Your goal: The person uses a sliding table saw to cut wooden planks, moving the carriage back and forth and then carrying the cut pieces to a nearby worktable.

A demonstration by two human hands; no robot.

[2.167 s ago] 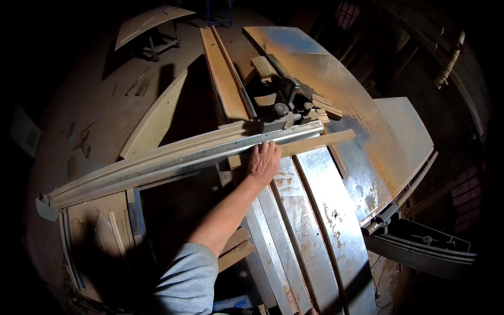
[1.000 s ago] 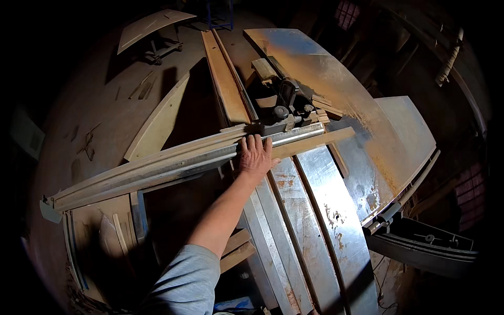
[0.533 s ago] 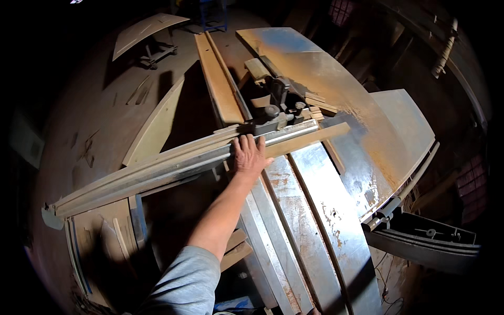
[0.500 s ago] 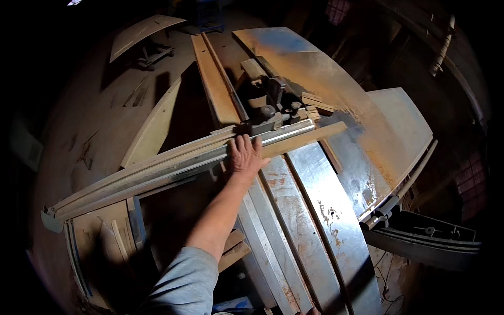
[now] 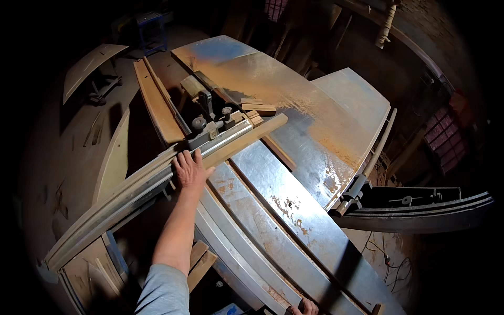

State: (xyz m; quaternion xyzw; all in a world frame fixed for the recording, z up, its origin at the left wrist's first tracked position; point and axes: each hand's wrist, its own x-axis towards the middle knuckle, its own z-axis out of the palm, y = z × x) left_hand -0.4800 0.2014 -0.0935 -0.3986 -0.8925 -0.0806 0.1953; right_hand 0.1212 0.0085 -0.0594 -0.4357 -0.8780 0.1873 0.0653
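Head view: left hand [image 5: 189, 169] lies palm-down on the long metal fence rail [image 5: 126, 191] of a sliding table saw, fingers spread and hooked over the rail's far edge, pressing on it rather than closed around it. The forearm in a grey sleeve [image 5: 164, 291] comes up from the lower edge. A long wooden strip [image 5: 247, 139] lies against the rail just right of the hand, its free end sticking out over the steel counter [image 5: 294, 110]. The thumb sits close to the strip's near end; can't tell if it touches. Clamp knobs [image 5: 199, 123] stand on the rail just behind the fingers. Small wood offcuts [image 5: 257, 107] are stacked on the counter near the strip's far end. A wide plank [image 5: 155, 102] leans along the left side of the machine. The sliding carriage [image 5: 273, 226] runs diagonally toward the lower right, with rust spots. Right hand [image 5: 304, 307] only peeks in at the bottom edge, fingertips by a dark object; can't tell if it's open or closed. A curved wooden board [image 5: 89, 65] rests on a stand far left on the dusty floor.
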